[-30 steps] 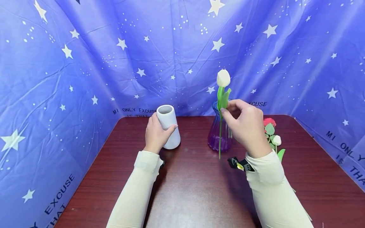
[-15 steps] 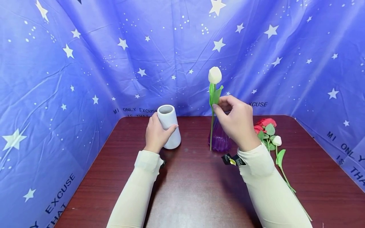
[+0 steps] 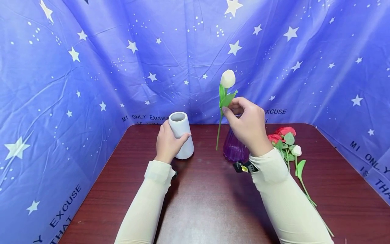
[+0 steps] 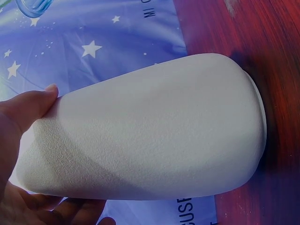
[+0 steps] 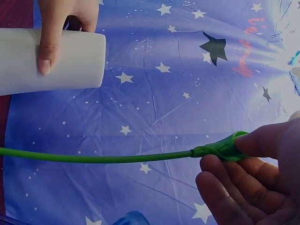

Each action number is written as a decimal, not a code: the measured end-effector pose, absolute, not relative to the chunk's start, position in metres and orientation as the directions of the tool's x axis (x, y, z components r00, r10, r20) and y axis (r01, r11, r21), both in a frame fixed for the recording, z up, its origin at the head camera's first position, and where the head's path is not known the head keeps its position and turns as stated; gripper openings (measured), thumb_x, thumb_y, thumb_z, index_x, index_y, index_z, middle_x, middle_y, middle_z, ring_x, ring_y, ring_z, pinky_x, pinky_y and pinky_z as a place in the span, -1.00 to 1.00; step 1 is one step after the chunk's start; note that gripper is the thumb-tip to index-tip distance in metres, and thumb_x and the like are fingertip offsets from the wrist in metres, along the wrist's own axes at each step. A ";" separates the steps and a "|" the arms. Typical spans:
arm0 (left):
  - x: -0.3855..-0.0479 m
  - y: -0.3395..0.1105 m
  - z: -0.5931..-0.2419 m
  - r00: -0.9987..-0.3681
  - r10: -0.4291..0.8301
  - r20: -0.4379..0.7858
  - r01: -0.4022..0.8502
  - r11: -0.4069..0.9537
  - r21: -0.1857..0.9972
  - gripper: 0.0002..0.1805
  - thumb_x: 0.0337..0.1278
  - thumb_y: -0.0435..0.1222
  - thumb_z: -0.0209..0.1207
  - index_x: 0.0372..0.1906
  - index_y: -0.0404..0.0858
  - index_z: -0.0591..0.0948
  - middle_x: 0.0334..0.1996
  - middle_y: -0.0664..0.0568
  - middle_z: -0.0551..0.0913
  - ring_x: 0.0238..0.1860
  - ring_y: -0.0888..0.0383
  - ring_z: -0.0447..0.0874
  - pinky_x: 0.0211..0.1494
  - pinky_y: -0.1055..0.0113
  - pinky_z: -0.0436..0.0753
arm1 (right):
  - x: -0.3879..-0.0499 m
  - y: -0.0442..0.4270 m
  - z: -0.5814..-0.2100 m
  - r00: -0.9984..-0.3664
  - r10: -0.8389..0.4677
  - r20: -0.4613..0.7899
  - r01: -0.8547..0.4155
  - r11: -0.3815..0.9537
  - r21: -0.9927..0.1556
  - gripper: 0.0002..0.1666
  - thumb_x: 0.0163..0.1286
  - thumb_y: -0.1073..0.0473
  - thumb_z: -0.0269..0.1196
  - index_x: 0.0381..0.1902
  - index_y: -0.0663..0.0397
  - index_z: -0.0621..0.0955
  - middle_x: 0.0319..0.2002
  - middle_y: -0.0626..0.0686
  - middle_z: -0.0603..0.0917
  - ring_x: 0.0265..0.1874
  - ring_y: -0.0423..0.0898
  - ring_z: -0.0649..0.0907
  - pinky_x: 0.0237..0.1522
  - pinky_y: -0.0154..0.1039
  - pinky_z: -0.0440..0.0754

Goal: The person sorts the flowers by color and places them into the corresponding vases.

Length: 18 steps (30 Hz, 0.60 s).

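My left hand (image 3: pixel 168 142) grips the white vase (image 3: pixel 185 145) around its upper part, and the vase stands upright on the table. In the left wrist view the thumb and fingers wrap the narrow end of the vase (image 4: pixel 154 126). My right hand (image 3: pixel 248 125) pinches a white tulip (image 3: pixel 228 79) at its green leaves, bloom upward, stem hanging free above the table. The right wrist view shows thumb and fingers closed on the leaf base, with the green stem (image 5: pixel 108 158) stretching toward the left. Partly hidden behind the right hand is a purple glass vase (image 3: pixel 233 147).
Red roses (image 3: pixel 284 132) and another white tulip (image 3: pixel 296 150) lie on the table (image 3: pixel 195 203) at the right, their stems partly behind the right sleeve (image 3: pixel 286 189). A blue starry cloth (image 3: pixel 189 61) hangs around the back and sides.
My right hand has carried the tulip left and upward, away from the front of the purple vase and nearer the white vase. The left hand keeps its grip in place.
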State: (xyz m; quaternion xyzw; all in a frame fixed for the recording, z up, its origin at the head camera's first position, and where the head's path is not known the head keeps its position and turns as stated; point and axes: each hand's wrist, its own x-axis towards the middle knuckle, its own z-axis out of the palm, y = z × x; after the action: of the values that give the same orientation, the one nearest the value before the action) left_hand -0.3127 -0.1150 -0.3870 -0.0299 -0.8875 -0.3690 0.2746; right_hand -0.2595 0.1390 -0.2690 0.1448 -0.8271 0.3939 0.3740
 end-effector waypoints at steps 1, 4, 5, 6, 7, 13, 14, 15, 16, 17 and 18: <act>-0.313 -0.115 -0.387 -0.847 -0.150 0.510 0.256 0.726 0.638 0.00 -0.05 0.12 0.52 0.41 -0.30 0.36 0.12 -0.21 0.56 0.06 -0.19 0.62 0.09 -0.11 0.63 | -0.260 0.138 -0.269 -0.676 0.056 0.734 -0.536 0.646 -0.543 -0.83 0.32 0.09 0.44 -0.17 0.00 0.77 -0.33 -0.04 0.84 -0.36 -0.17 0.78 -0.21 -0.27 0.53; -0.312 -0.115 -0.387 -0.845 -0.151 0.513 0.257 0.725 0.638 0.01 -0.06 0.12 0.53 0.40 -0.31 0.36 0.12 -0.22 0.56 0.05 -0.20 0.63 0.09 -0.12 0.64 | -0.260 0.135 -0.268 -0.674 0.061 0.736 -0.545 0.631 -0.552 -0.84 0.32 0.08 0.44 -0.19 -0.02 0.77 -0.34 -0.06 0.83 -0.37 -0.20 0.78 -0.20 -0.29 0.55; -0.312 -0.115 -0.387 -0.845 -0.151 0.513 0.259 0.725 0.639 0.01 -0.06 0.12 0.53 0.40 -0.31 0.36 0.12 -0.22 0.56 0.05 -0.20 0.63 0.08 -0.12 0.64 | -0.261 0.135 -0.268 -0.672 0.066 0.738 -0.548 0.626 -0.555 -0.85 0.32 0.08 0.44 -0.19 -0.02 0.77 -0.35 -0.07 0.83 -0.38 -0.24 0.77 -0.20 -0.33 0.56; -0.313 -0.114 -0.387 -0.845 -0.151 0.514 0.259 0.725 0.638 0.01 -0.06 0.12 0.53 0.40 -0.31 0.36 0.12 -0.23 0.57 0.05 -0.20 0.63 0.08 -0.12 0.64 | -0.261 0.134 -0.268 -0.668 0.072 0.741 -0.553 0.618 -0.559 -0.85 0.32 0.09 0.44 -0.20 -0.01 0.77 -0.35 -0.07 0.83 -0.38 -0.27 0.77 -0.21 -0.36 0.58; -0.312 -0.114 -0.387 -0.845 -0.150 0.514 0.260 0.724 0.639 0.01 -0.06 0.12 0.53 0.40 -0.31 0.36 0.11 -0.23 0.57 0.05 -0.20 0.63 0.08 -0.12 0.64 | -0.261 0.133 -0.268 -0.664 0.079 0.743 -0.559 0.607 -0.565 -0.86 0.32 0.09 0.44 -0.21 -0.01 0.76 -0.35 -0.07 0.83 -0.39 -0.31 0.76 -0.22 -0.40 0.59; -0.312 -0.114 -0.387 -0.846 -0.151 0.512 0.256 0.727 0.638 0.01 -0.05 0.13 0.52 0.40 -0.31 0.36 0.12 -0.22 0.56 0.06 -0.20 0.62 0.09 -0.12 0.64 | -0.262 0.128 -0.266 -0.635 0.111 0.764 -0.612 0.532 -0.585 -0.86 0.33 0.15 0.43 -0.23 0.08 0.75 -0.35 -0.03 0.83 -0.39 -0.50 0.71 -0.27 -0.54 0.64; -0.312 -0.114 -0.387 -0.846 -0.152 0.511 0.256 0.726 0.639 0.00 -0.05 0.12 0.52 0.40 -0.31 0.36 0.12 -0.22 0.56 0.06 -0.19 0.62 0.09 -0.12 0.63 | -0.263 0.127 -0.266 -0.632 0.112 0.767 -0.619 0.523 -0.586 -0.86 0.33 0.16 0.43 -0.22 0.09 0.75 -0.35 -0.02 0.83 -0.38 -0.51 0.71 -0.26 -0.54 0.65; -0.312 -0.114 -0.387 -0.845 -0.152 0.512 0.257 0.725 0.639 0.00 -0.05 0.12 0.52 0.40 -0.31 0.36 0.12 -0.22 0.56 0.06 -0.19 0.62 0.09 -0.12 0.63 | -0.263 0.126 -0.266 -0.629 0.112 0.770 -0.628 0.511 -0.587 -0.86 0.33 0.17 0.43 -0.22 0.11 0.74 -0.34 -0.01 0.83 -0.37 -0.51 0.72 -0.26 -0.53 0.66; -0.312 -0.115 -0.387 -0.844 -0.153 0.513 0.257 0.725 0.639 0.00 -0.05 0.12 0.52 0.40 -0.31 0.36 0.12 -0.22 0.56 0.06 -0.19 0.62 0.09 -0.12 0.63 | -0.263 0.125 -0.265 -0.626 0.112 0.772 -0.636 0.500 -0.588 -0.86 0.33 0.19 0.43 -0.22 0.12 0.74 -0.34 0.00 0.83 -0.37 -0.50 0.72 -0.26 -0.52 0.67; -0.312 -0.115 -0.386 -0.844 -0.153 0.514 0.258 0.724 0.640 0.01 -0.05 0.12 0.52 0.41 -0.31 0.36 0.11 -0.22 0.57 0.06 -0.20 0.62 0.09 -0.12 0.64 | -0.263 0.124 -0.265 -0.624 0.112 0.773 -0.641 0.493 -0.588 -0.86 0.33 0.20 0.43 -0.22 0.14 0.74 -0.34 0.01 0.83 -0.37 -0.50 0.73 -0.26 -0.52 0.68; -0.311 -0.115 -0.386 -0.843 -0.154 0.515 0.259 0.723 0.640 0.01 -0.06 0.11 0.53 0.41 -0.31 0.36 0.11 -0.22 0.57 0.06 -0.20 0.63 0.09 -0.12 0.64 | -0.262 0.123 -0.264 -0.623 0.114 0.774 -0.644 0.488 -0.589 -0.87 0.33 0.20 0.43 -0.21 0.14 0.74 -0.34 0.01 0.83 -0.37 -0.49 0.73 -0.26 -0.51 0.68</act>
State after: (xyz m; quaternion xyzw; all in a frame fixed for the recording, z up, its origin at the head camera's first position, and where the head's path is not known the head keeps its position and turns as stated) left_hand -0.3115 -0.1148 -0.3863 -0.0295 -0.8856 -0.3707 0.2782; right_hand -0.2622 0.1234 -0.2640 0.1732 -0.7651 0.4753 0.3984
